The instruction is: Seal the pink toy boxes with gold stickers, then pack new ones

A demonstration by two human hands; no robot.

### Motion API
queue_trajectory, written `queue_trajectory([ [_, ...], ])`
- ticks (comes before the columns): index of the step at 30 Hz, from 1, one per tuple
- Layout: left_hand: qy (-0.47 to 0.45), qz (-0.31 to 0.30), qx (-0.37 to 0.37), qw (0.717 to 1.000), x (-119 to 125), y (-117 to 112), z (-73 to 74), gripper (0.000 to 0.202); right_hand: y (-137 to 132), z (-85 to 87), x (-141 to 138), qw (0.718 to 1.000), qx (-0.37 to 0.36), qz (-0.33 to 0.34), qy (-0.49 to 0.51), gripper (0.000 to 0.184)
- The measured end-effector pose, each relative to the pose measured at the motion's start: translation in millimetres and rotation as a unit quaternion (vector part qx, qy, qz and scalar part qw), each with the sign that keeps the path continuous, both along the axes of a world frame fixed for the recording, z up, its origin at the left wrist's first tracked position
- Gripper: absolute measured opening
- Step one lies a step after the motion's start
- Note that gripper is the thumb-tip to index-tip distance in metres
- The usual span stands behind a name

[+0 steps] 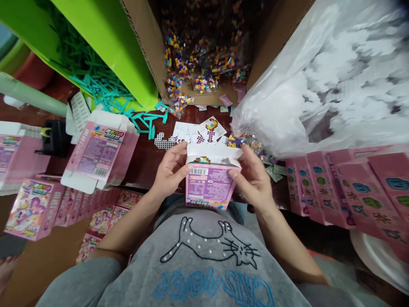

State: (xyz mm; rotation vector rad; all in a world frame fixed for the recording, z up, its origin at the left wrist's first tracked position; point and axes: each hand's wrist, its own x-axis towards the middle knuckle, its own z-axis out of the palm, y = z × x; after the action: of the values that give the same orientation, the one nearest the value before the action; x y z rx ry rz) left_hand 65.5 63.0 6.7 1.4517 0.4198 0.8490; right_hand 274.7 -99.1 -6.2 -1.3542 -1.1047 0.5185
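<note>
A small pink and purple cardboard box (211, 185) is held between my two hands, its top flap up and its mouth facing away from me. My left hand (174, 168) grips the box's left edge, thumb on the printed face. On the other side my right hand (254, 177) pinches the right edge, thumb near the top corner. Inside the mouth a bit of a printed card and something greenish show; the rest of the contents is hidden. Just beyond the box lie printed pattern cards (211, 130), a white pegboard piece (164, 140) and a bag of colored beads (238, 140).
A large carton (140, 38) holds bags of colored beads. Teal plastic tools (96, 89) fill a green box (92, 38) and spill out. White pieces lie in a plastic bag (271, 106). Flat boxes (99, 149) are stacked left; pink boxes (361, 187) stand right. A tape dispenser (53, 138) sits left.
</note>
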Motion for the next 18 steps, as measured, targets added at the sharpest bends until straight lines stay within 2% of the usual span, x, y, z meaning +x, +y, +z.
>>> queue_trajectory([
  [2,-0.025,-0.017,0.095,0.995,-5.7,3.6,15.6,0.064,5.0,14.9,4.8,0.997,0.067,0.014,-0.025,0.086],
  [4,-0.049,-0.037,0.158,0.986,-8.1,8.6,25.3,0.070,12.9,23.4,9.6,0.991,0.120,0.039,-0.038,0.097],
  [6,-0.063,-0.029,0.165,0.984,-6.5,13.4,26.1,0.072,21.9,22.6,13.1,0.990,0.126,0.059,-0.036,0.094],
  [10,-0.078,0.009,0.157,0.985,-3.1,19.6,15.1,0.082,30.4,11.9,19.7,0.992,0.110,0.041,-0.035,0.077],
  [11,-0.065,0.009,0.165,0.984,-4.0,20.3,12.8,0.078,29.4,11.0,21.9,0.993,0.100,0.041,-0.045,0.073],
  [13,-0.017,-0.007,0.172,0.985,-7.7,20.5,9.9,0.055,24.7,11.9,26.4,0.994,0.062,0.060,-0.062,0.058],
  [16,0.071,-0.073,0.139,0.985,-14.2,17.9,8.7,0.021,15.4,15.1,30.6,0.991,-0.006,0.121,-0.052,0.030],
  [18,0.102,-0.112,0.111,0.982,-16.3,15.4,7.8,0.019,10.4,15.5,30.9,0.988,-0.021,0.146,-0.043,0.011],
])
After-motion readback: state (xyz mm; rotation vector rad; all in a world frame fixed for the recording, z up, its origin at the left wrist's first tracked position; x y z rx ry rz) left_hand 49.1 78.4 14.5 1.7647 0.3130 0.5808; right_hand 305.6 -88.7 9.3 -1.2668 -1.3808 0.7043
